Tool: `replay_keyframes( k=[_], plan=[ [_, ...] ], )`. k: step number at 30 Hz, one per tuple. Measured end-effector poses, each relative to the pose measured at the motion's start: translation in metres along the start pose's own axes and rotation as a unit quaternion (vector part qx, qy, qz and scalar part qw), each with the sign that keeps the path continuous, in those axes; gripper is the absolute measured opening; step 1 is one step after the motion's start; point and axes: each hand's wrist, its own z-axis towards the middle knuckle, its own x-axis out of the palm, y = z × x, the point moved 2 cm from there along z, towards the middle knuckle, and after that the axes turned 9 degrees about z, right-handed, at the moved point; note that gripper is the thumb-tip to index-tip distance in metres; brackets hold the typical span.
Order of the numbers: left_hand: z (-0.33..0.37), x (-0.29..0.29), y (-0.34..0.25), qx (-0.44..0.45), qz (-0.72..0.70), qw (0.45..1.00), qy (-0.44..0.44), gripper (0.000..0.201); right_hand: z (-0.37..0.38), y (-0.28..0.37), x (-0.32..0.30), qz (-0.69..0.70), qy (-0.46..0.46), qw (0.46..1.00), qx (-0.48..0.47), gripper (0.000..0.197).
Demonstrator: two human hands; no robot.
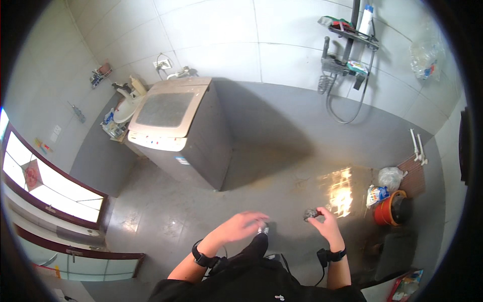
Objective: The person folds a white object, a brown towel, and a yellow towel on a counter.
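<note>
My right hand (328, 226) is closed around a grey, wiry ball that looks like a steel wool scourer (311, 214), pinched between thumb and fingers above the floor. My left hand (242, 226) hangs to the left of it, over my shoe, with its fingers stretched out and slightly blurred. Nothing shows in it. Both wrists wear black straps with small devices. A top-loading washing machine (206, 136) with a pinkish lid stands ahead and to the left, apart from both hands.
A washbasin (127, 109) sits left of the washing machine. Shower fittings and a shelf (352, 36) hang on the far wall. An orange bucket (384, 212) and a white plastic bag (391, 177) stand at the right. The grey floor (282, 181) has a bright reflection. Doors line the left.
</note>
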Motion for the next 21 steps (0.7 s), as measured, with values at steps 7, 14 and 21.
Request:
replay_keyframes(
  k=[7, 14, 21],
  plan=[
    [-0.163, -0.027, 0.226, -0.237, 0.165, 0.942, -0.172, 0.046, 0.015, -0.032, 0.096, 0.141, -0.028, 0.988, 0.051, 0.028],
    [-0.339, -0.090, 0.382, -0.520, 0.161, 0.835, -0.075, 0.056, 0.078, 0.004, 0.269, 0.181, 0.076, 0.979, 0.047, 0.030],
    [-0.466, -0.160, 0.487, -0.575, 0.072, 0.807, -0.109, 0.056, 0.173, 0.156, 0.530, 0.180, 0.269, 0.946, -0.025, 0.034]
  ],
)
